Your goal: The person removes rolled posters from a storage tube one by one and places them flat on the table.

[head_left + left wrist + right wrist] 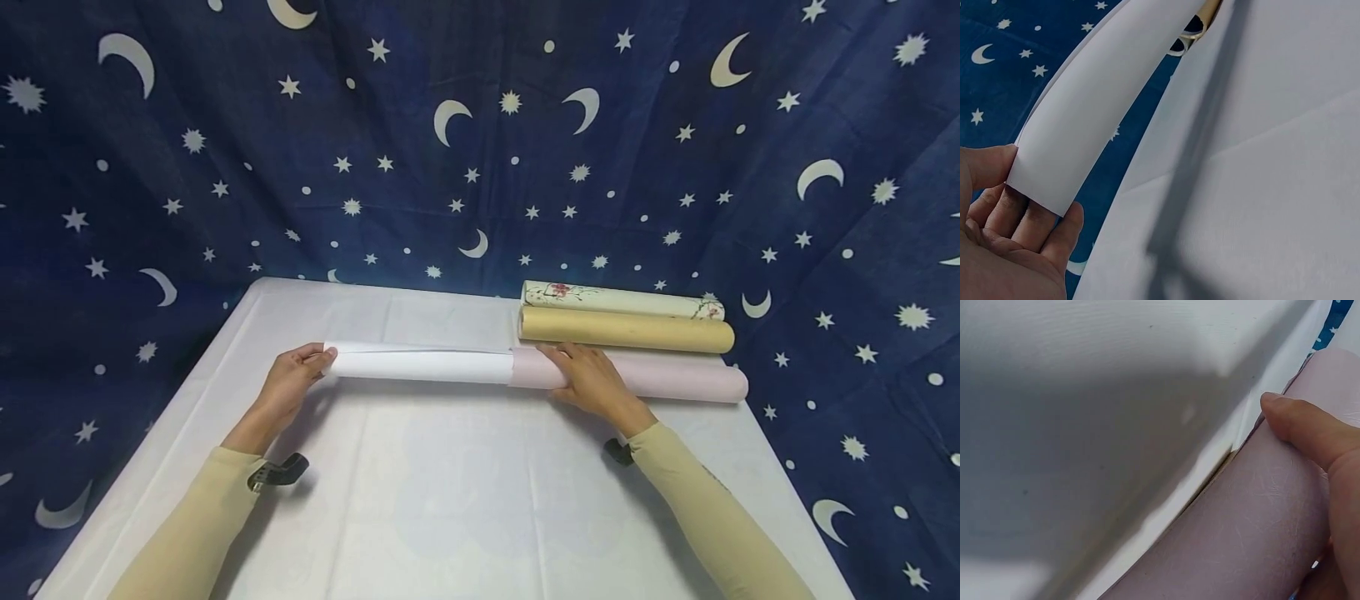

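A loosely curled white paper sheet (427, 366) runs sideways above the table, its right end meeting the mouth of a pink roll (678, 380). My left hand (288, 383) holds the sheet's left end between thumb and fingers; in the left wrist view the fingers curl under the edge of the white sheet (1100, 100). Over the left part of the pink roll lies my right hand (592, 382), gripping it. From the right wrist, its thumb (1304, 422) rests along the pink roll (1241, 525). How far the white sheet reaches inside the pink roll is hidden.
Behind the pink roll lie a yellow-tan roll (626, 328) and a cream roll with red blossoms (622, 300), side by side. A white cloth covers the table (450, 483). A dark blue curtain with moons and stars (480, 150) hangs behind and at both sides.
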